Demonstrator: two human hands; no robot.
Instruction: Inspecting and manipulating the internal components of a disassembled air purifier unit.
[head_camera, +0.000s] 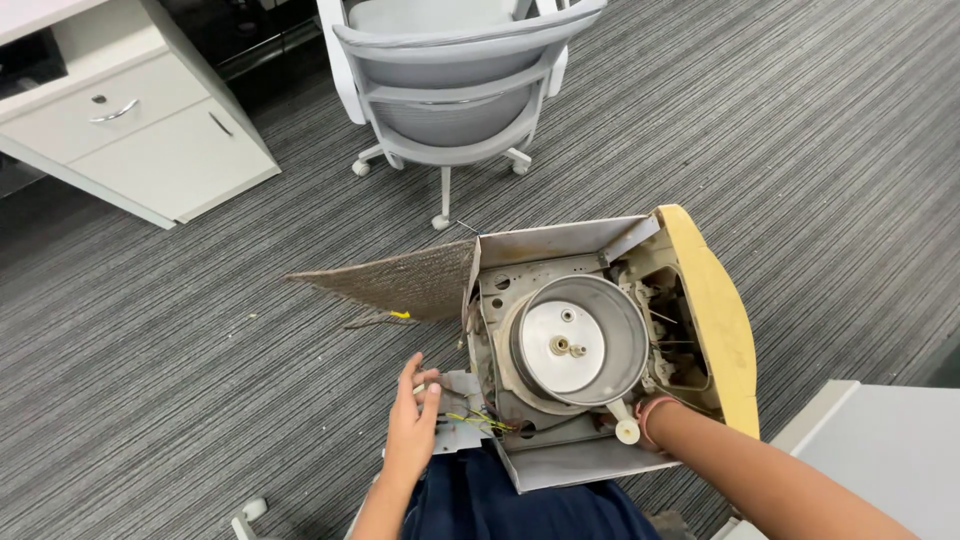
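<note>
Opened appliance, metal casing w/ yellowed plastic front panel, sits tipped on the carpet right in front of the person's lap. Inside: round metal drum w/ centre spindle, wiring and small parts beside it toward the yellow panel.

Left hand: fingers straight, loose, not clenched, tips resting on a small grey bracket at the casing's lower left corner. Yellow wires run just beside the fingertips.

Right hand: reaches into casing's lower edge near a white knob, band on wrist. Fingers hidden behind the casing, so can't tell grip.

Mesh panel lies flat on carpet, touching casing's left side. Office chair behind, drawer cabinet upper left, well apart.
</note>
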